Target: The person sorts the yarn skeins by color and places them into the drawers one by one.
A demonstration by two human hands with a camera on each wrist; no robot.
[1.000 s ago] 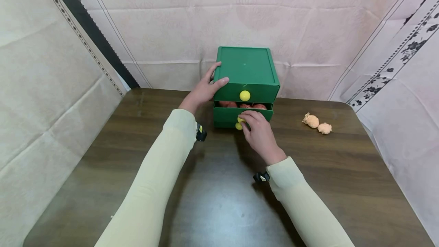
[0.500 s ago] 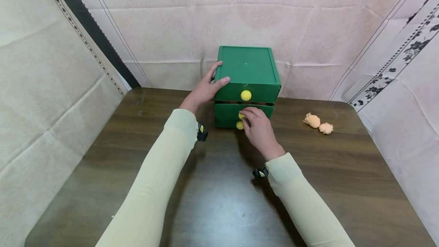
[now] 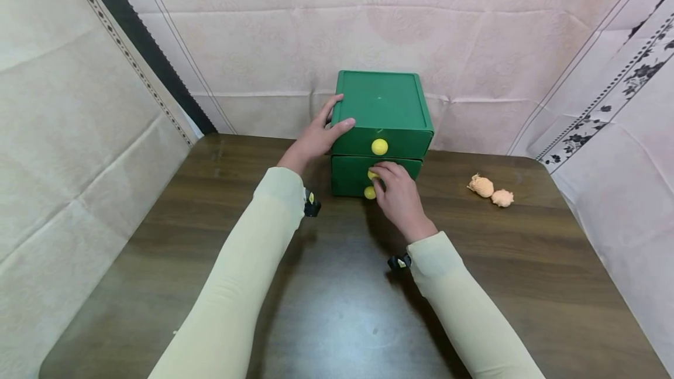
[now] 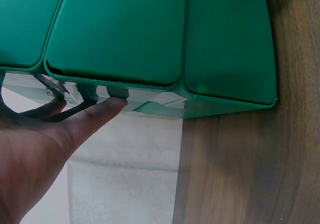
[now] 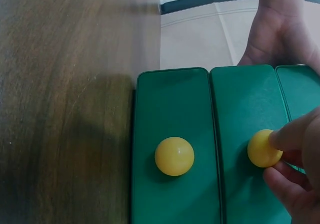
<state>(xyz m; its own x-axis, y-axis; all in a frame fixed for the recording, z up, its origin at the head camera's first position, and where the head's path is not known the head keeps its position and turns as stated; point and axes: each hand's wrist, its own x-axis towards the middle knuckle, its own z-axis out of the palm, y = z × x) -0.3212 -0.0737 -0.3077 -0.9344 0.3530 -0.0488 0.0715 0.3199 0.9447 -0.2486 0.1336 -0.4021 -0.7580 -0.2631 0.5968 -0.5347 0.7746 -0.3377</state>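
While a green three-drawer cabinet point(image 3: 380, 98) stands toward twelve o'clock on the brown wooden tabletop point(image 3: 526, 274), both hands are on it. The left hand point(image 3: 318, 133) lies at its nine o'clock side, fingers fairly straight and apart, fingertips against the side wall and thumb at the upper front edge. The right hand point(image 3: 399, 197), toward half past five, is clamped on the round yellow middle knob point(image 5: 263, 149) between thumb and fingers. The top knob point(image 3: 380, 147), also yellow, sits above it at twelve o'clock, and the bottom knob point(image 5: 174, 156) sits below at six, untouched. Narrow seams divide the three drawer fronts.

At four o'clock from the cabinet, well apart from it, lie two small orange knobbly objects point(image 3: 481, 186), just beside each other. Each pale sleeve point(image 3: 231, 285) ends near a black wrist device point(image 3: 312, 203). Behind the cabinet hangs pale creased cloth point(image 3: 295, 45), with a dark band point(image 3: 144, 45) toward ten o'clock and a floral border point(image 3: 583, 124) toward two.
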